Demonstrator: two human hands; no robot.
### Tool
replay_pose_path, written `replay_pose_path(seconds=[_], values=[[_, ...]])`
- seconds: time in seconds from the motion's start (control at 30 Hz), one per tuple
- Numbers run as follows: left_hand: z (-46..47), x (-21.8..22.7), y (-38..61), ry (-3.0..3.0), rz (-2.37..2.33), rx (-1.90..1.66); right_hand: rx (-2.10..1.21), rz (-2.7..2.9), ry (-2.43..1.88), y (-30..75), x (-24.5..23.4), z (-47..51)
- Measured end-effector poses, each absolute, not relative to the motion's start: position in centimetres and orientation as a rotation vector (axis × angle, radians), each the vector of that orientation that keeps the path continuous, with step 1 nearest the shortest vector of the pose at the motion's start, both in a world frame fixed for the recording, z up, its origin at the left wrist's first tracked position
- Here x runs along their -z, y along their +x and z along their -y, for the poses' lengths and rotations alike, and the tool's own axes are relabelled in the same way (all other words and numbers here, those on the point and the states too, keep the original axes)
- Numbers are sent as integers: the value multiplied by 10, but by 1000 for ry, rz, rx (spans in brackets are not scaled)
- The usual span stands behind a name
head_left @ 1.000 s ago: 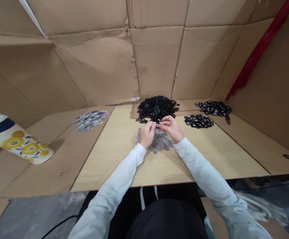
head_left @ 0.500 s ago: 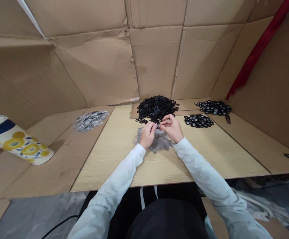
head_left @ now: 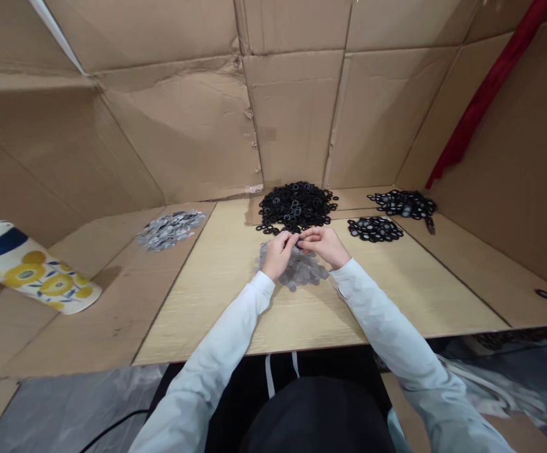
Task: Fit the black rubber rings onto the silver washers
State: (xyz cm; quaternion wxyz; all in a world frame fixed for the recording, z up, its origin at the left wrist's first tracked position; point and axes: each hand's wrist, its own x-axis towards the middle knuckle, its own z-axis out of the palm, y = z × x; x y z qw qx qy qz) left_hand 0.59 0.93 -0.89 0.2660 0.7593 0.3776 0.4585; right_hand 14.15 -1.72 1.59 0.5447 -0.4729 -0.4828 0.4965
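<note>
Hands: our left hand (head_left: 279,255) and right hand (head_left: 325,245) pinch a black ring (head_left: 297,240) together | Place: ring over grey washers (head_left: 295,270), just near of black pile (head_left: 296,206), on tabletop (head_left: 198,321)

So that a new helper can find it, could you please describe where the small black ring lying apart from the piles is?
Start at the pale wooden board in the middle of the cardboard-lined bench, then look right past its edge onto the brown cardboard. Near the right cardboard wall lies a small black ring, alone, unlike the black rings heaped in piles further back.
</note>
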Motion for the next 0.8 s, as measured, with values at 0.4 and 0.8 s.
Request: replay_pose_path(seconds=[0.4, 0.8], values=[[-7, 13, 9, 2317, -1162, -1233, -1237, 1108, -999, 139, -12, 14], [-5, 15, 11, 2308, -1123, -1256, -1193, 1139, -1017, 140, 1, 8]])
